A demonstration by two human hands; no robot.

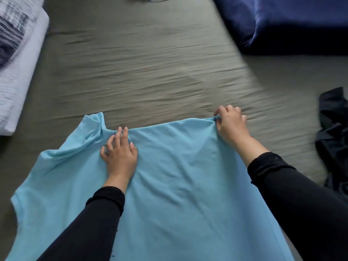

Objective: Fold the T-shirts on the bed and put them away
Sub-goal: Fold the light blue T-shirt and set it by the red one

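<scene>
The light blue T-shirt (178, 185) lies spread on the bed (150, 72), its far edge running left to right, where the right hand (232, 125) pinches the right corner and the left hand (120, 153) presses flat, fingers spread, near the bunched left part

Illumination is soft, diffuse daylight of moderate level; no glare or blown highlights appear. Shadows are faint, with a shallow dark zone under the blue pillow (286, 21) and low contrast across the bed (141, 72). Motion blur smears the sheet wrinkles, strongest toward the right edge and around the dark garment (333, 132). The shirt (178, 185) renders comparatively sharp at centre. Wide-angle distortion bends lines at the frame borders. Dark sleeves show little detail.
</scene>
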